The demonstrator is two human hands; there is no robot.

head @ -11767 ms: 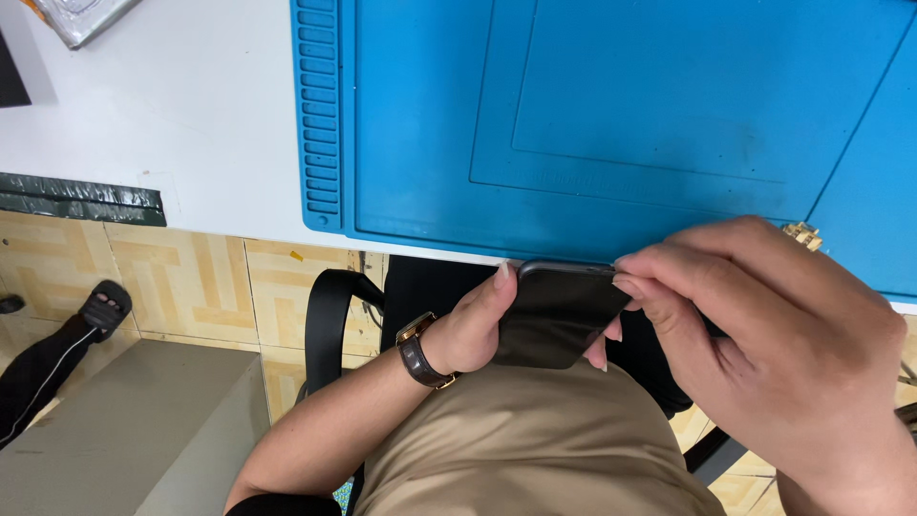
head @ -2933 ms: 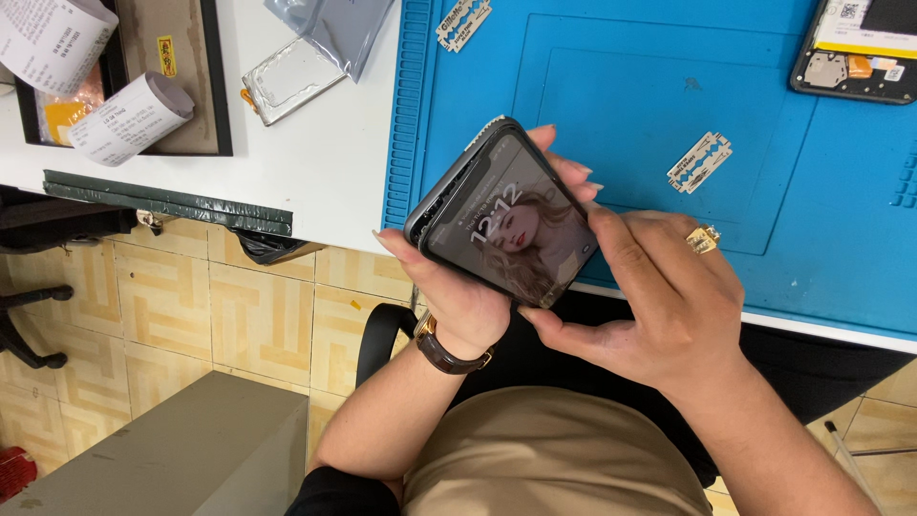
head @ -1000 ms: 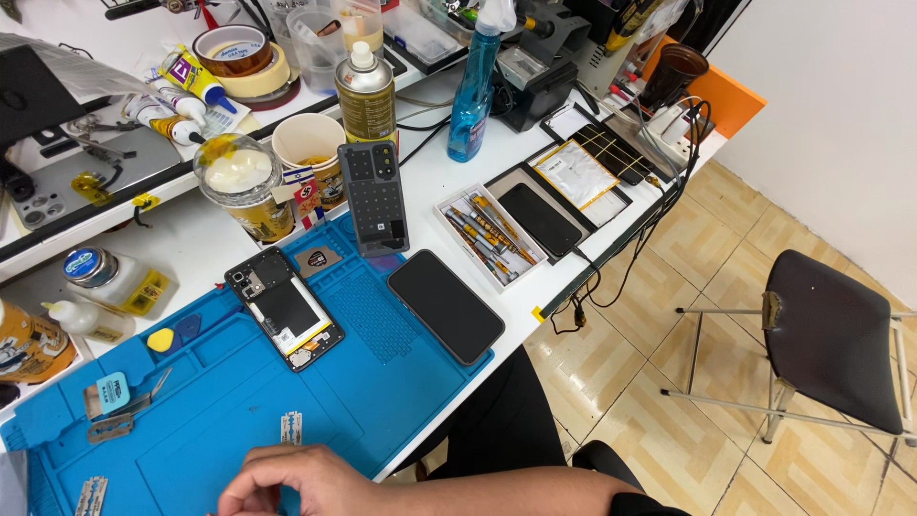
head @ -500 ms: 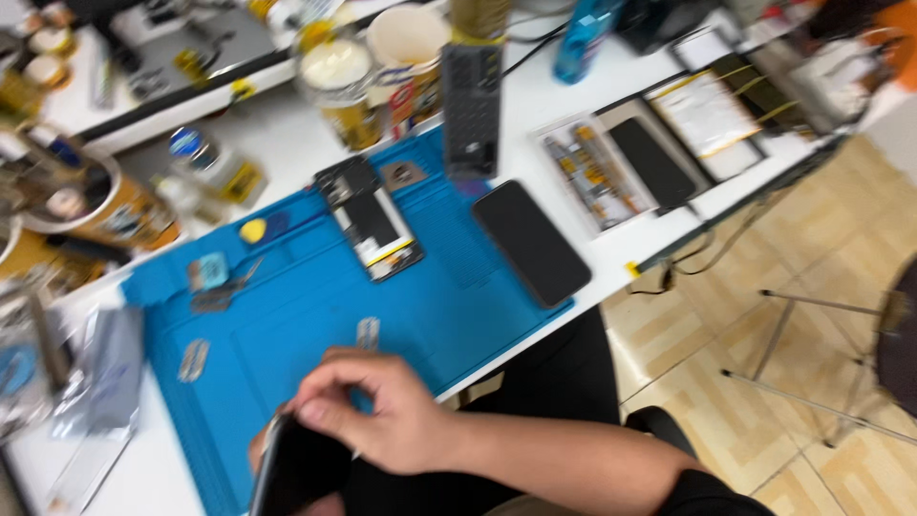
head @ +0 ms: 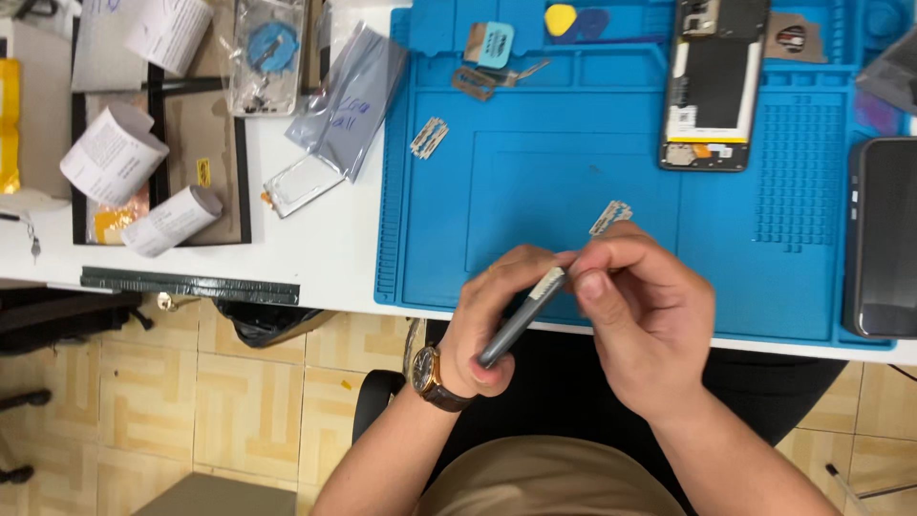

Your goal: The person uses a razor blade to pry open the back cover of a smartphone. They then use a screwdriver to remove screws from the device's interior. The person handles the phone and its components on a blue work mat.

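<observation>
My left hand (head: 482, 320), with a watch on its wrist, grips a thin dark phone (head: 514, 332) seen edge-on, just over the near edge of the blue work mat (head: 535, 191). My right hand (head: 645, 320) pinches a small razor blade (head: 551, 283) against the upper end of the phone. The two hands touch at the fingertips. A second razor blade (head: 611, 217) lies on the mat just beyond my right fingers.
An opened phone (head: 712, 86) lies on the mat at the back, and a dark phone (head: 884, 239) rests at the right edge. Another blade (head: 430, 139), a yellow pick (head: 561, 17), paper rolls (head: 113, 153) and plastic bags (head: 349, 105) lie to the left.
The view has swung from the far bench items to straight down over the mat. The phone is now held edge-on in both hands, with a blade at its end.
</observation>
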